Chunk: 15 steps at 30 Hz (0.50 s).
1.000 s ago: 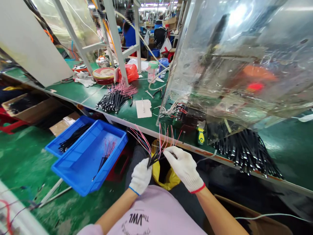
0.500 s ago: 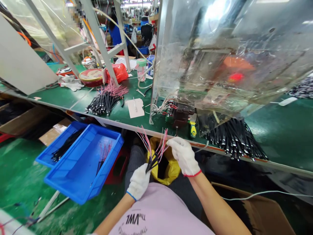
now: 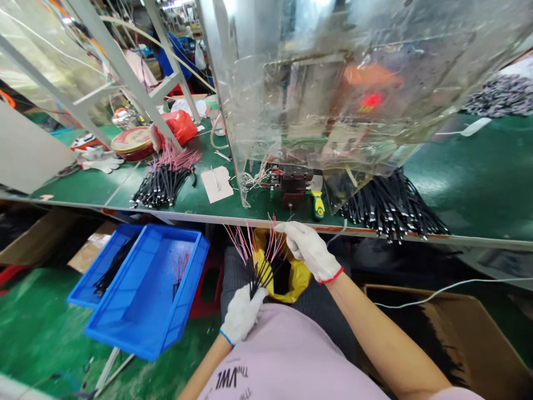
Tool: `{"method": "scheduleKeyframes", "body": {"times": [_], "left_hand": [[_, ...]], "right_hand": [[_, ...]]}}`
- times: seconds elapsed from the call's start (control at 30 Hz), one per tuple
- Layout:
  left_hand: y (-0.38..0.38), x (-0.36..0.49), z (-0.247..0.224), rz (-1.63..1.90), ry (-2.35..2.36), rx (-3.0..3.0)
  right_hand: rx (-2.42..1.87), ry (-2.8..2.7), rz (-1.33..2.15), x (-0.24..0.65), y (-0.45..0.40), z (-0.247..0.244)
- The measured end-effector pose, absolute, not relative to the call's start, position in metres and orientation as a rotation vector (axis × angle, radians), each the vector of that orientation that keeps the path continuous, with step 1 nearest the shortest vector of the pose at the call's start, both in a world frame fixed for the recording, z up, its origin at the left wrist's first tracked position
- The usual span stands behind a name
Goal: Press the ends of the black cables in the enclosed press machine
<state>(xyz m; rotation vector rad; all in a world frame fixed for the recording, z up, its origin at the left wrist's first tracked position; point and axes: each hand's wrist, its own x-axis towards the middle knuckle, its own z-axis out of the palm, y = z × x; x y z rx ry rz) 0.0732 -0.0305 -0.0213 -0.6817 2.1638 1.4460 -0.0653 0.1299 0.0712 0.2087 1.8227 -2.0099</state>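
My left hand [image 3: 244, 315], in a white glove with a blue cuff, is closed around a bundle of black cables [image 3: 259, 275] above my lap. Thin pink and red wires [image 3: 241, 243] fan out from the cables' upper ends. My right hand [image 3: 310, 250], gloved in white with a red cuff, has its fingertips pinched together beside the right-hand wire ends. What lies between those fingertips is too small to make out. Below and behind the bundle, a yellow bag [image 3: 300, 280] hangs open between my knees.
A small dark machine [image 3: 296, 180] sits at the bench edge behind a clear plastic shield [image 3: 258, 111]. Beside it lies a yellow-green handled tool [image 3: 318, 205]. Black cable piles lie left [image 3: 160, 186] and right [image 3: 391, 208]. A blue tray [image 3: 129, 328] is at my left, a cardboard box [image 3: 478, 333] at lower right.
My view has turned slightly right and downward. The cables in my left hand have spread apart more, and my right fingertips have moved a little left toward the wire tips.
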Motion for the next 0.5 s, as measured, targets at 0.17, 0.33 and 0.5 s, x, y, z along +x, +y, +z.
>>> {"method": "scheduleKeyframes", "body": {"times": [0.17,0.33,0.5], "left_hand": [[-0.033,0.072,-0.014,1.437,2.227,-0.637],[-0.034,0.069,-0.012,1.427,2.298,-0.582],[-0.034,0.067,-0.013,1.362,2.353,-0.593]], "right_hand": [[0.081,1.859,-1.853,-0.057,0.131,0.063],[0.012,1.920,-1.697,-0.046,0.132,0.049],[-0.005,2.075,-1.649,-0.038,0.134,0.038]]}}
